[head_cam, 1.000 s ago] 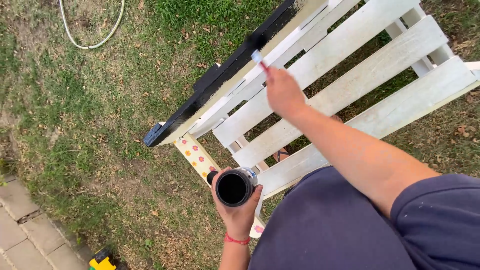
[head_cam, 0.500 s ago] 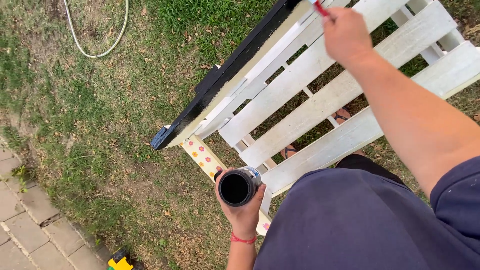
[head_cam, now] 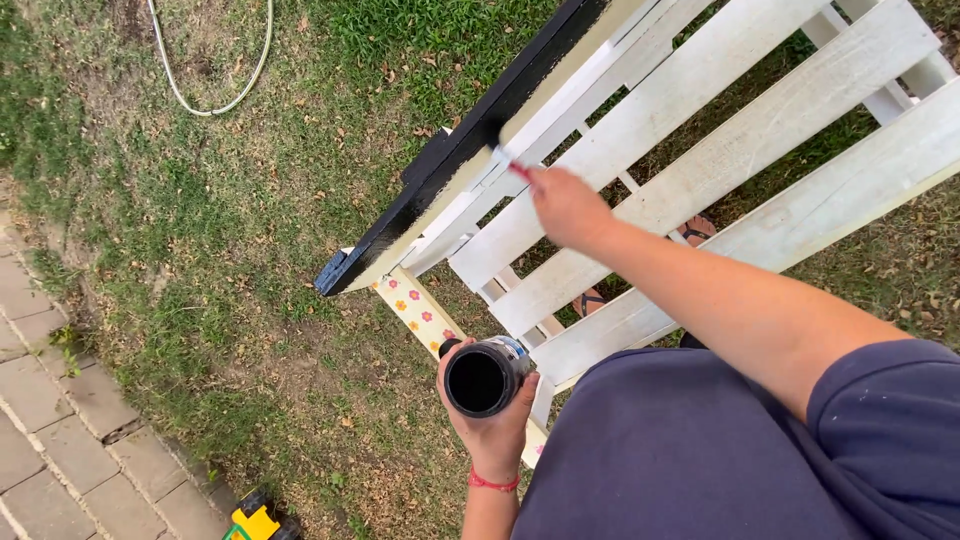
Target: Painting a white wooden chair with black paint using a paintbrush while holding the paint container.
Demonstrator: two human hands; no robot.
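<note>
1. The right hand (head_cam: 568, 207) sits a little above the middle of the frame, its fingers curled tight around a thin paintbrush (head_cam: 508, 160); only a short red stretch of handle and the dark bristle tip show beyond the knuckles
2. The brush tip touches the black-painted top edge (head_cam: 470, 150) of a white wooden slatted frame (head_cam: 720, 130), which runs from the lower left of centre up to the top right of the frame
3. That black edge is a long narrow band running diagonally from its lower end near the left-centre up to the top of the frame; the slats beside it are white
4. The left hand (head_cam: 492, 425) is in the lower middle of the frame, its fingers wrapped round a small open paint can (head_cam: 482, 377) whose mouth faces the camera and looks black inside
5. A red band (head_cam: 493, 483) circles the left wrist
6. Just behind the can, a pale board with small flower prints (head_cam: 415, 312) slants down from the white frame toward the can
7. Grass (head_cam: 200, 260) with dry leaves covers the ground; a pale hose (head_cam: 215, 95) loops in the upper left, grey paving bricks (head_cam: 40, 450) fill the lower left corner, and a yellow toy vehicle (head_cam: 255, 520) lies at the bottom edge
8. A dark blue garment (head_cam: 680, 460) fills the lower right
</note>
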